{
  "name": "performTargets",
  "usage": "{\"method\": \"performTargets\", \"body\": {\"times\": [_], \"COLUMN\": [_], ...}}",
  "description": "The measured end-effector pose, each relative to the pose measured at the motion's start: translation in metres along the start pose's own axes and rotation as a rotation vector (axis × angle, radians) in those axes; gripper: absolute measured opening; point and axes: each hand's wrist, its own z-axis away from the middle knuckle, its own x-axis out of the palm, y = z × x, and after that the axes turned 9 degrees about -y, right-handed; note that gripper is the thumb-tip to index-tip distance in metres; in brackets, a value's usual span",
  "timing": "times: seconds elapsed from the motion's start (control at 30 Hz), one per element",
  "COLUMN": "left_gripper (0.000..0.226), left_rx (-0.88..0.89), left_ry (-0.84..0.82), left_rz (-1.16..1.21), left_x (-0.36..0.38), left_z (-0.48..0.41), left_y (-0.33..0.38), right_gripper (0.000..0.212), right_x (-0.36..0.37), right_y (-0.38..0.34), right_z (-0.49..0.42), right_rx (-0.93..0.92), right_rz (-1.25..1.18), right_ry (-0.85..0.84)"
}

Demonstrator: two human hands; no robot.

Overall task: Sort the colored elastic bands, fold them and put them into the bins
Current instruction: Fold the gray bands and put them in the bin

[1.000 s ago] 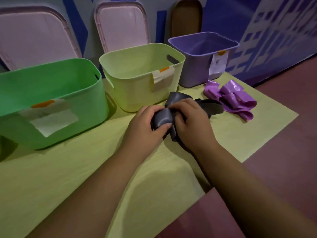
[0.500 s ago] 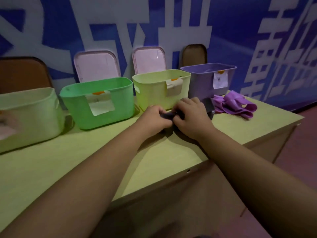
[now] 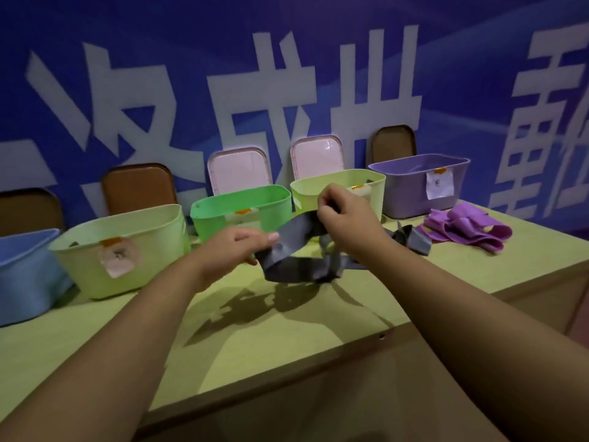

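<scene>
Head view: yellow-green table (image 3: 287, 342), blue lettered wall (image 3: 159, 43), left fingers (image 3: 266, 240), right fingers (image 3: 325, 199) tight on grey band (image 3: 294, 269).

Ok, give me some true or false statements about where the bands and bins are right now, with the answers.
1. The left hand and the right hand both hold the grey band. True.
2. The purple bands are inside the purple bin. False: they lie on the table, just in front of that bin.
3. The green bin stands between two yellow-green bins. True.
4. The blue bin is at the far right of the row. False: it is at the far left, and the purple bin ends the row on the right.
</scene>
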Motion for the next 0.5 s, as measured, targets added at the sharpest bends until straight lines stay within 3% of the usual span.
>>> {"method": "performTargets", "body": {"times": [0.07,0.2,0.33,0.5], "left_gripper": [0.065,0.055,0.027,0.033], "left_rx": [0.046,0.128,0.225,0.248], "left_ry": [0.03,0.096,0.283,0.284], "left_rz": [0.332,0.784,0.922,0.956], "left_x": [-0.016,-0.039,-0.053,-0.046], "left_z": [0.008,0.024,0.03,0.029], "left_y": [0.003,0.014,0.02,0.037], "right_gripper": [0.015,0.013,0.015,0.012], "right_x": [0.003,0.007,0.017,0.04], "right_y": [-0.015,-0.034,-0.032,-0.023], "right_z": [-0.01,-0.025,-0.024,-0.019], "right_rx": [0.107,0.241,0.414,0.502], "right_rz": [-0.191,-0.457,-0.509,-0.422], "right_ry": [0.027,-0.001,-0.012,-0.276]}}
